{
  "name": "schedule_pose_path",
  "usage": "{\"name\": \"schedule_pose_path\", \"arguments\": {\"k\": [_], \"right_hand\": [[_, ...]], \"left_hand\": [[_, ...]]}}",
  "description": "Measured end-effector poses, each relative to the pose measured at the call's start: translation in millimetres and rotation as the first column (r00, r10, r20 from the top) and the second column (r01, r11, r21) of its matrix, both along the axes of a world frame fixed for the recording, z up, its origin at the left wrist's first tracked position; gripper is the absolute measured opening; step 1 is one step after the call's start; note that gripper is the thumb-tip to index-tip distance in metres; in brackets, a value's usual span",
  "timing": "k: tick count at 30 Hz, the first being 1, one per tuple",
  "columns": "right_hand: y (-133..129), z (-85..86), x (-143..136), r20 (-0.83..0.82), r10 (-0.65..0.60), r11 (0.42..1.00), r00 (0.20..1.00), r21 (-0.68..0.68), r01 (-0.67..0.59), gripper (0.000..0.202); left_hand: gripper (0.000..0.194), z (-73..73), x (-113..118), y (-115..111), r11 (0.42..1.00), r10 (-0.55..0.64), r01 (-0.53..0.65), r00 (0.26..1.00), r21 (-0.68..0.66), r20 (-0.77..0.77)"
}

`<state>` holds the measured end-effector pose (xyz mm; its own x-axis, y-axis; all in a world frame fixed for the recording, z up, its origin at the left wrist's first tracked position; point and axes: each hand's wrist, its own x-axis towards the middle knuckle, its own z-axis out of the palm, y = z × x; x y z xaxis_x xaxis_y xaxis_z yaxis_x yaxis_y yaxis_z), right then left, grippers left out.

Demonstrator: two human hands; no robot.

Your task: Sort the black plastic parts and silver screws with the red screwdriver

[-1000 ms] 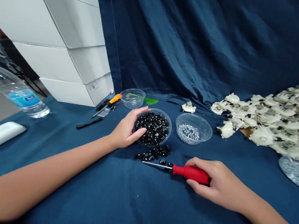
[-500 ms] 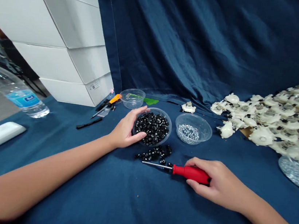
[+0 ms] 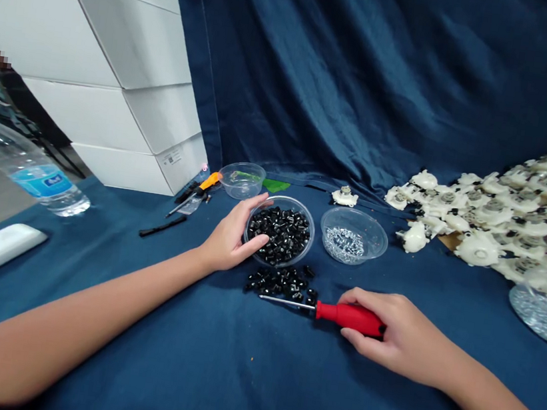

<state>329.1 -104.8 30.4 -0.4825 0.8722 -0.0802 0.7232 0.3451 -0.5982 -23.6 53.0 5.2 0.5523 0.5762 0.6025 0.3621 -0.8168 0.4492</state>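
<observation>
My left hand (image 3: pixel 235 235) grips the left rim of a clear plastic bowl (image 3: pixel 310 237), thumb over the near edge. Small black plastic parts (image 3: pixel 282 233) fill much of the bowl. Just in front of it, a loose heap of the same black parts (image 3: pixel 283 282) lies on the blue cloth. A screwdriver (image 3: pixel 352 318) with a red handle is in my right hand (image 3: pixel 400 333), its shaft pointing left along the near side of the heap. To the right of the first bowl stands another clear bowl (image 3: pixel 377 242) with small silver screws (image 3: pixel 345 243) in it.
White plastic housings (image 3: pixel 482 248) are piled at the right, near a clear container of metal pieces (image 3: pixel 544 314). One housing (image 3: pixel 344 195) sits behind the screw bowl. At the left are a water bottle (image 3: pixel 37 164), white boxes (image 3: pixel 138 117), an orange-handled screwdriver (image 3: pixel 210 182) and another clear bowl (image 3: pixel 241 180).
The loose heap of black parts in front of the bowl has grown and spread out. The bowl is tilted slightly differently. My right hand and the screwdriver stay in place.
</observation>
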Motion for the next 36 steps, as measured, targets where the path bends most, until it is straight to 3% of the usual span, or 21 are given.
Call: {"name": "schedule_pose_path", "arguments": {"k": [4,11,21,28,31,36], "right_hand": [[0,1.3,-1,0.000,-0.004,1.000,1.000,-0.003,0.004,0.021],[0,1.3,0,-0.005,-0.006,1.000,1.000,-0.005,0.006,0.020],[-1,0.4,0,-0.012,-0.005,1.000,1.000,-0.001,0.005,0.021],[0,0.4,0,-0.009,-0.005,1.000,1.000,-0.008,0.005,0.021],[-1,0.8,0,-0.005,-0.006,1.000,1.000,-0.006,0.006,0.021],[-1,0.4,0,-0.001,-0.001,1.000,1.000,-0.005,0.001,0.020]], "left_hand": [[0.086,1.9,1,-3,0.994,-0.072,0.074,0.997,0.079,-0.033],[0.070,-7.5,1,11,0.970,-0.091,0.098,0.995,-0.223,0.043],[0.064,-13.0,-2,21,0.929,-0.172,0.204,0.977,-0.307,0.128],[0.065,-13.1,3,28,0.824,-0.074,0.206,0.963,-0.529,0.259],[0.056,-12.0,4,26,0.824,-0.015,0.165,0.963,-0.543,0.270],[0.063,-15.6,7,23,0.797,0.039,0.171,0.943,-0.579,0.331]]}}
